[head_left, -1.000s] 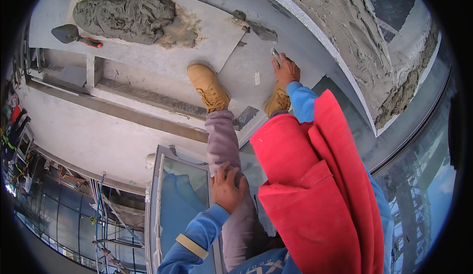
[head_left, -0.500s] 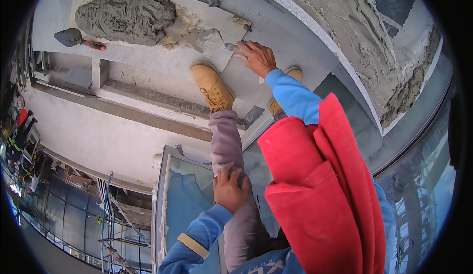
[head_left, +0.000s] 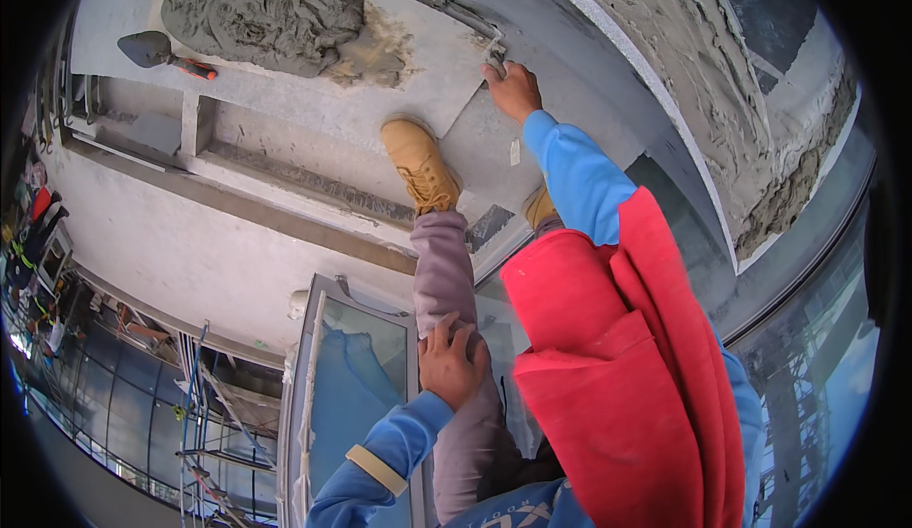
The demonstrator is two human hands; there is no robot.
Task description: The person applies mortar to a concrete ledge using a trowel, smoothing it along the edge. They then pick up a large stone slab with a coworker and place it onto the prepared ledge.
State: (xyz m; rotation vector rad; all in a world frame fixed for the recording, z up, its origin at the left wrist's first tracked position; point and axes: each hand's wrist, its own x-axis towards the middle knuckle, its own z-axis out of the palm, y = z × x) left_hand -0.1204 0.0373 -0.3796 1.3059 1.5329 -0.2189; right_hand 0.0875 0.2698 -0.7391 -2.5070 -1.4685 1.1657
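Observation:
My right hand is closed round the handle of a finishing trowel. The trowel's long blade shows nearly edge-on, with grey mortar along it, at the far right edge of a pale board. On that board lies a big mound of wet mortar, with a thin smear of mortar to its right. My left hand rests on my left leg below the knee, fingers spread and holding nothing. A pointed trowel with a black and orange handle lies left of the mound.
My tan boot stands on the grey ledge beside the board. Upper right, a curved-edged slab carries spread mortar. A framed glass panel lies below my left side. Scaffolding and people show far down at the left.
My right hand has moved away from me and slightly right with the finishing trowel. Its blade, flat over the board before, is now turned on edge at the board's far side. My left hand stays put.

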